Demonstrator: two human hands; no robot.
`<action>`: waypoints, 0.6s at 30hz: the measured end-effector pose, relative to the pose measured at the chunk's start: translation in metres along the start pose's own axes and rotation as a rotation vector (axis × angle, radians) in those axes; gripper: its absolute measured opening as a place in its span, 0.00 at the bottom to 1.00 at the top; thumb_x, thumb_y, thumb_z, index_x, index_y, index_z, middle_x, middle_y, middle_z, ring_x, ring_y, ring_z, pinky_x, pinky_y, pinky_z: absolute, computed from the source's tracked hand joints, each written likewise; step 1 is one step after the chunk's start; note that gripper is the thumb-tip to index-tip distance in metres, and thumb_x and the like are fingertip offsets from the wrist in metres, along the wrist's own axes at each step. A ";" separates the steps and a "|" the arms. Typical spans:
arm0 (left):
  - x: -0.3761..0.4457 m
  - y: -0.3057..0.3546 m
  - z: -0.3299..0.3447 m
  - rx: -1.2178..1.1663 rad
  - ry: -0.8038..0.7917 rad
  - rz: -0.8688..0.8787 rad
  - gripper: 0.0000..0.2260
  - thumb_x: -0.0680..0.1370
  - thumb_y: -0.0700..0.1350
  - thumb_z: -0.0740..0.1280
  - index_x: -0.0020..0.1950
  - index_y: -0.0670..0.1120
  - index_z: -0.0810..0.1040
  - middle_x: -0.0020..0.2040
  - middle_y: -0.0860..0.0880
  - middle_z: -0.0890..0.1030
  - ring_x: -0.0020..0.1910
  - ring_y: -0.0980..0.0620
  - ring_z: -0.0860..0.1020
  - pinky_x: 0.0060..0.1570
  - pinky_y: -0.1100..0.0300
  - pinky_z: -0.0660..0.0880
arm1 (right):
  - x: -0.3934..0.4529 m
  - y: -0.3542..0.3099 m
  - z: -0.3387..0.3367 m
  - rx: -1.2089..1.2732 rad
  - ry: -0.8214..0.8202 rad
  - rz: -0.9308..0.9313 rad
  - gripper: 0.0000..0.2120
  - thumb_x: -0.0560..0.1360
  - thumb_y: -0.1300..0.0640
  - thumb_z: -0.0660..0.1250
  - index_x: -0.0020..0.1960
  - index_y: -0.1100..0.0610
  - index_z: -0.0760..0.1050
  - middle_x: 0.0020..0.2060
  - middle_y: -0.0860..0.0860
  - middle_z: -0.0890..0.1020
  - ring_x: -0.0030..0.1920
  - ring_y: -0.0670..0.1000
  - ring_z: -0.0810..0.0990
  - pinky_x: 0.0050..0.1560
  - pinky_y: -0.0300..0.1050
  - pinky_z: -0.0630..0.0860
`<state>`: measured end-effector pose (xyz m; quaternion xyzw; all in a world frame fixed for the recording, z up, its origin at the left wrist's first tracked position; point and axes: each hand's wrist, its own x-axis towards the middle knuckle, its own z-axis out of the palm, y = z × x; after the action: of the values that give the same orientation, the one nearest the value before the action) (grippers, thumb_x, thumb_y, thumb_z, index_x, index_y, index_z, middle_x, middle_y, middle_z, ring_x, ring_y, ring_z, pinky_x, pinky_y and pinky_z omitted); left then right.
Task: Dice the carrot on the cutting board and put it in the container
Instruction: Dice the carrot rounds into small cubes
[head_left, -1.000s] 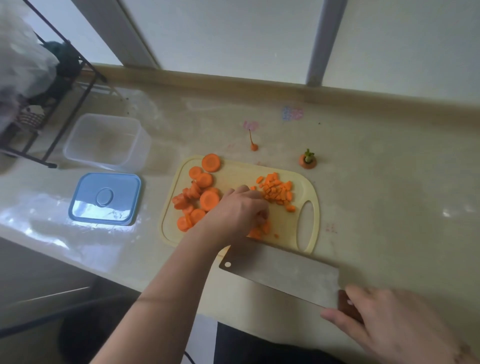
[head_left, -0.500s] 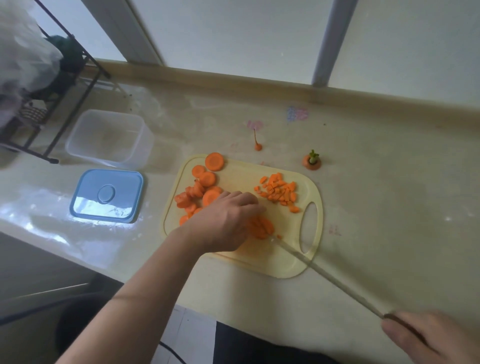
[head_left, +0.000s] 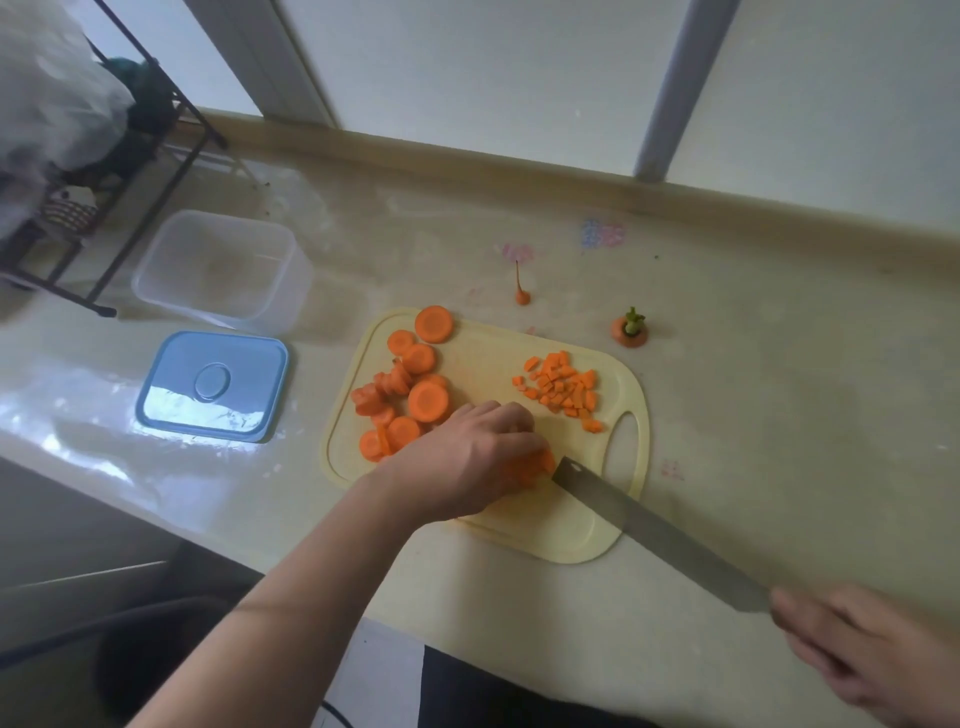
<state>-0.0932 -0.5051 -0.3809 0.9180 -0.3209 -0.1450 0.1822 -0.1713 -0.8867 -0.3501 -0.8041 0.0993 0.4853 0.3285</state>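
A pale yellow cutting board (head_left: 566, 525) lies on the counter. Several round carrot slices (head_left: 410, 395) sit on its left part, and a heap of diced carrot (head_left: 563, 387) on its right part. My left hand (head_left: 467, 462) holds down a few carrot slices (head_left: 540, 465) near the board's middle, fingers curled over them. My right hand (head_left: 872, 649) grips the handle of a cleaver (head_left: 654, 535), whose blade tip meets those slices. The clear plastic container (head_left: 223, 270) stands open at the far left.
A blue lid (head_left: 213, 387) lies in front of the container. A carrot top (head_left: 629, 331) and a thin carrot tail (head_left: 521, 291) lie on the counter behind the board. A black wire rack (head_left: 130, 171) stands at the far left.
The cleaver has swung from lying flat in front of the board to its tip resting at the slices under my left hand. My left hand has shifted slightly toward me.
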 end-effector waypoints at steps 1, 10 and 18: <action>0.000 0.001 0.001 0.000 0.004 -0.013 0.20 0.74 0.46 0.70 0.64 0.42 0.80 0.58 0.42 0.78 0.48 0.41 0.79 0.47 0.47 0.78 | 0.000 -0.019 -0.010 0.014 -0.099 0.001 0.39 0.54 0.15 0.59 0.26 0.54 0.66 0.20 0.53 0.63 0.24 0.51 0.57 0.28 0.44 0.52; -0.011 0.011 0.018 -0.042 0.138 -0.195 0.20 0.69 0.47 0.71 0.57 0.39 0.81 0.46 0.42 0.78 0.35 0.42 0.77 0.34 0.51 0.78 | 0.022 -0.046 -0.018 0.076 -0.145 0.023 0.40 0.50 0.15 0.62 0.28 0.54 0.66 0.23 0.55 0.62 0.24 0.48 0.55 0.29 0.46 0.49; -0.018 0.031 0.041 -0.112 0.352 -0.427 0.16 0.70 0.50 0.67 0.51 0.40 0.82 0.45 0.45 0.78 0.35 0.43 0.78 0.29 0.54 0.78 | 0.026 -0.084 -0.026 0.072 -0.118 0.008 0.41 0.46 0.14 0.61 0.30 0.53 0.65 0.23 0.53 0.61 0.22 0.47 0.56 0.25 0.36 0.55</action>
<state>-0.1389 -0.5261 -0.4019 0.9643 -0.0752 -0.0359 0.2512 -0.0996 -0.8351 -0.3275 -0.7615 0.1003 0.5293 0.3604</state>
